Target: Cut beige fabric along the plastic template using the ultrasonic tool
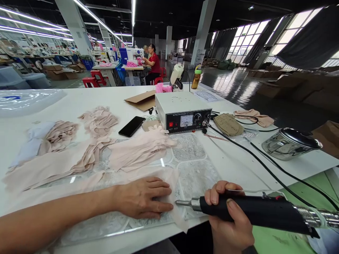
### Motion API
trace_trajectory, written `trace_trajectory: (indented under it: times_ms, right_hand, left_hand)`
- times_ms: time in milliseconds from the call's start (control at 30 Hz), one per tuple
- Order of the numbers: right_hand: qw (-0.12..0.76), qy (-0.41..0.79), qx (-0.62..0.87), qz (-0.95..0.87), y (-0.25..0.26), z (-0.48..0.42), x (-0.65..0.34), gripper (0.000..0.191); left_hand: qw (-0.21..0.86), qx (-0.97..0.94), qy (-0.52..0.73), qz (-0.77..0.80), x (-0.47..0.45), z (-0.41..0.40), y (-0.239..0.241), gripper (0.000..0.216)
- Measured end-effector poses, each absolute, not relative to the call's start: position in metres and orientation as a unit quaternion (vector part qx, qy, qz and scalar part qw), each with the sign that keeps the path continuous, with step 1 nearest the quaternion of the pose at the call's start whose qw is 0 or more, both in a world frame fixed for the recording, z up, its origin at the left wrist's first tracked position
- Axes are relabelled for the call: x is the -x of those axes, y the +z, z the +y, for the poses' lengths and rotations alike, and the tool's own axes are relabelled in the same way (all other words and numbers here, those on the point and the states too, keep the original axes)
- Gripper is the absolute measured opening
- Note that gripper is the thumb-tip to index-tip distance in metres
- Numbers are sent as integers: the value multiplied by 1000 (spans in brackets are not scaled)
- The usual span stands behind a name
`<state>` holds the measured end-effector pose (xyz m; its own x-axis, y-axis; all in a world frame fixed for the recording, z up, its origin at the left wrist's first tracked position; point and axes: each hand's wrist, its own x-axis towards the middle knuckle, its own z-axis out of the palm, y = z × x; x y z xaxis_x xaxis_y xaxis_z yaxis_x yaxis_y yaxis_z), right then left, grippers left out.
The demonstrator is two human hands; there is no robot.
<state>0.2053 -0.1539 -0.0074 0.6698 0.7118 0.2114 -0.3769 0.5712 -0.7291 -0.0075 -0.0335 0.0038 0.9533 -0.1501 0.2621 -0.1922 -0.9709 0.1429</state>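
My left hand (144, 197) lies flat, fingers stretched out, pressing a thin beige fabric piece (169, 178) onto a clear patterned sheet (196, 176) on the white table (238, 162). My right hand (229, 218) is wrapped round a black hand-held tool (254, 211). Its metal tip (182, 203) points left and sits just right of my left fingertips, at the fabric's edge. A black cable (254, 158) runs from the tool's side of the table to a white control box (182, 114).
Piles of beige fabric pieces (97, 121) cover the table's left half. A black phone (131, 126), a cardboard piece (141, 100), a steel pot with lid (290, 143) and a bottle (196, 78) stand around. A person in red (153, 67) sits at a far sewing station.
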Motion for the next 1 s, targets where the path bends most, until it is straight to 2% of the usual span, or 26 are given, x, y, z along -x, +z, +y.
trace_trajectory:
  times_ms: [167,433,1000]
  right_hand:
    - [862,302,345,-215,1,-171,-205,14]
    - [820,336,374,-273,8,-191,-203,15]
    - [804,348,385,-290,4,-197,-206,13]
  left_hand:
    - [89,-987,113,-78,9,-35,5,33]
    - [83,-991,95,-47,8,-41,6,34]
    - [77,-995,64,-23,12,-48,5,41]
